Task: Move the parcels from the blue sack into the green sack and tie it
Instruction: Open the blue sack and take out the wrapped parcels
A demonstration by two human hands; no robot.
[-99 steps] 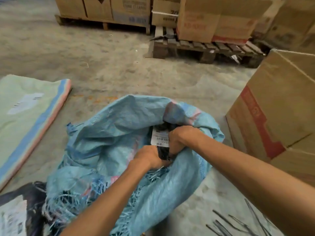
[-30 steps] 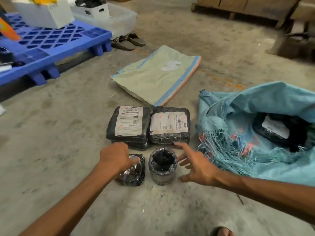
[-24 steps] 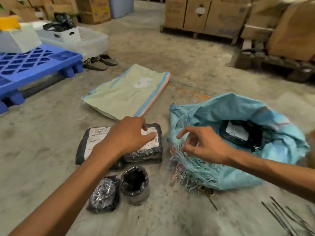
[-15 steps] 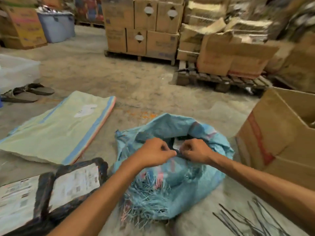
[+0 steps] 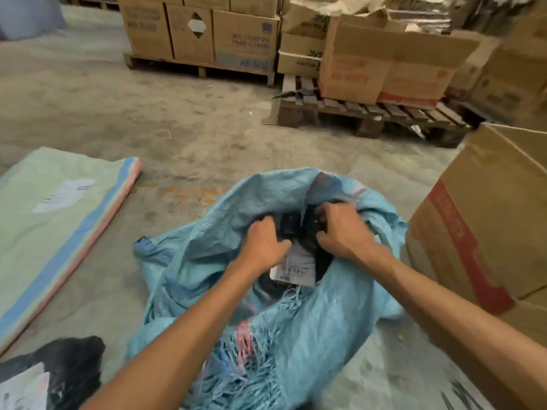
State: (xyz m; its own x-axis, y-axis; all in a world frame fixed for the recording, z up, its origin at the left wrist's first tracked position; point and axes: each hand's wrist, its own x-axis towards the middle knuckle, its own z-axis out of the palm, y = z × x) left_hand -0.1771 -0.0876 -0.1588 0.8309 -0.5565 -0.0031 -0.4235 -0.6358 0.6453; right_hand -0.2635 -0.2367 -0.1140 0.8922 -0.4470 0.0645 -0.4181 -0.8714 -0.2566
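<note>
The blue sack [image 5: 299, 327] lies on the concrete floor in front of me with its frayed mouth open. Both hands reach into the mouth. My left hand [image 5: 263, 244] and my right hand [image 5: 340, 229] each grip a black plastic parcel [image 5: 296, 229] with a white label [image 5: 293, 266] inside the sack. The green sack [image 5: 56, 214] lies flat and folded on the floor at the left. Another black labelled parcel [image 5: 59, 368] lies at the bottom left edge.
A large cardboard box [image 5: 485, 232] stands close on the right of the blue sack. Wooden pallets [image 5: 370, 113] loaded with cardboard boxes [image 5: 201, 28] line the far side. Dark strips [image 5: 461, 395] lie on the floor at bottom right.
My view swung right from the parcels laid on the floor to the blue sack. Both hands went into its mouth and took hold of a black parcel.
</note>
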